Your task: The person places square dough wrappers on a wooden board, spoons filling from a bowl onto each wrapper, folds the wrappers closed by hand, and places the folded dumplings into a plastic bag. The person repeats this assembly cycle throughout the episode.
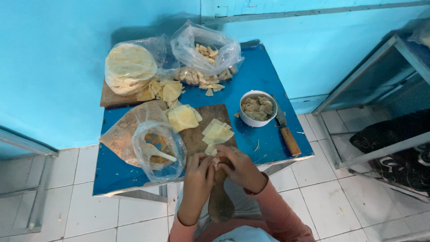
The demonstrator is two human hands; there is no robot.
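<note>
A: What occupies the hands?

B: Left hand (197, 172) and right hand (239, 166) meet at the table (268, 76) edge, fingers closed around a small dough piece (215, 162).

A: And nearby?

B: Cut wrappers (217, 132) lie on the wooden board (197, 134) just ahead; a bag with a spoon (156, 152) crowds the left. Filling bowl (256, 108) and knife (286, 132) sit right; two bags (206, 49) stand behind.

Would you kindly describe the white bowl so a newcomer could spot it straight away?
Start at the blue table against the blue wall. Near its right edge, beside a wooden-handled knife, sits the white bowl. It is the only round, rigid container there, holding a lumpy beige filling, while everything else lies in plastic bags or on boards.
</note>
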